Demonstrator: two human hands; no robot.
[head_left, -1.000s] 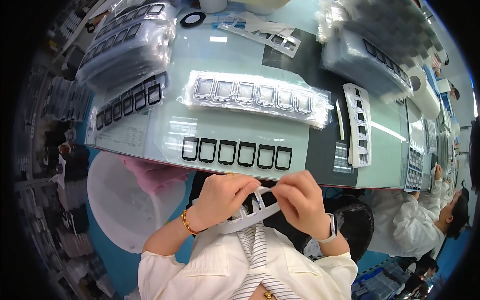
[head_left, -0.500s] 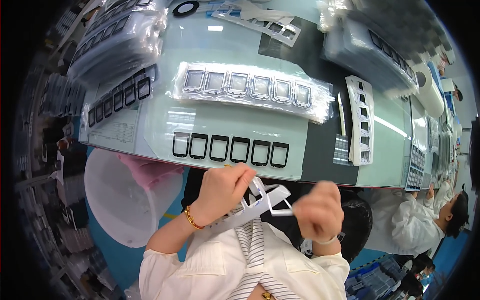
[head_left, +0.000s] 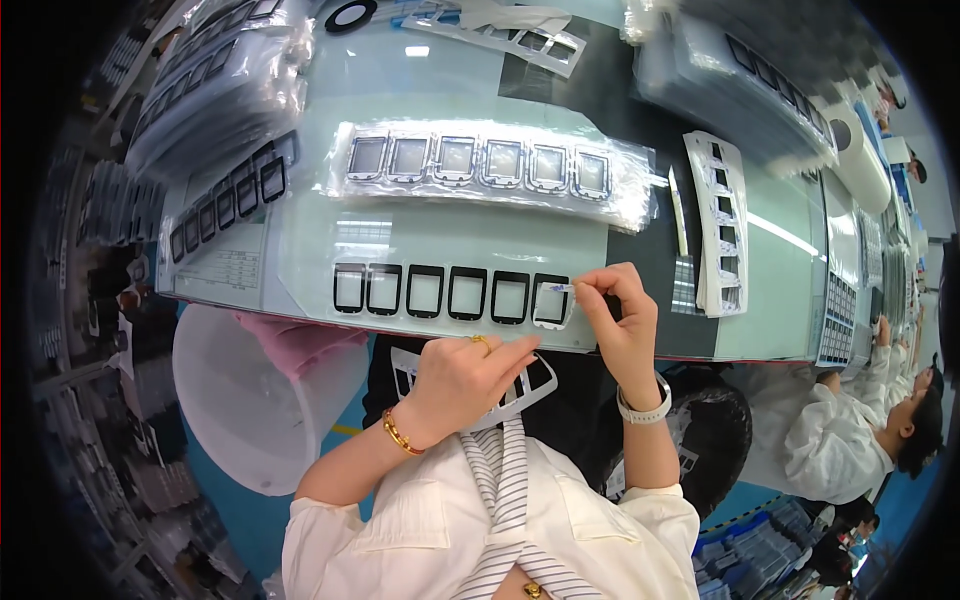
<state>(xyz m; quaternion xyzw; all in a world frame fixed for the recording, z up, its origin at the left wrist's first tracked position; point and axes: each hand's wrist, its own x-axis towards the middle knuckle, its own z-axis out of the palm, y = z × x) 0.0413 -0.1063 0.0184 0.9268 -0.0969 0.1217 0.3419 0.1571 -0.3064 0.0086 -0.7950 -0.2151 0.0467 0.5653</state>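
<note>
My right hand [head_left: 625, 315] is at the near edge of the glass-topped table, thumb and forefinger pinching the tab of a thin white frame-shaped liner [head_left: 556, 323]. That liner lies over the rightmost of several black rectangular frames [head_left: 426, 270] set in a row; whether it touches is hard to tell. Below the table edge, my left hand [head_left: 460, 385] grips a white strip with cut-out windows [head_left: 537, 385], and its fingers hide part of it. Beyond the row lies a clear plastic pack [head_left: 320, 188] of several frames.
Stacks of bagged frames stand back left [head_left: 225, 100] and back right [head_left: 700, 110]. Right of the pack are a slim knife-like tool [head_left: 679, 215] and more white strips [head_left: 706, 270]. A white bin [head_left: 240, 420] with pink cloth [head_left: 290, 345] stands left. A co-worker [head_left: 850, 430] sits at right.
My right hand has moved up and forward from beside the strip, bringing the white liner over the rightmost black frame. My left hand still holds the strip, now lower and turned.
</note>
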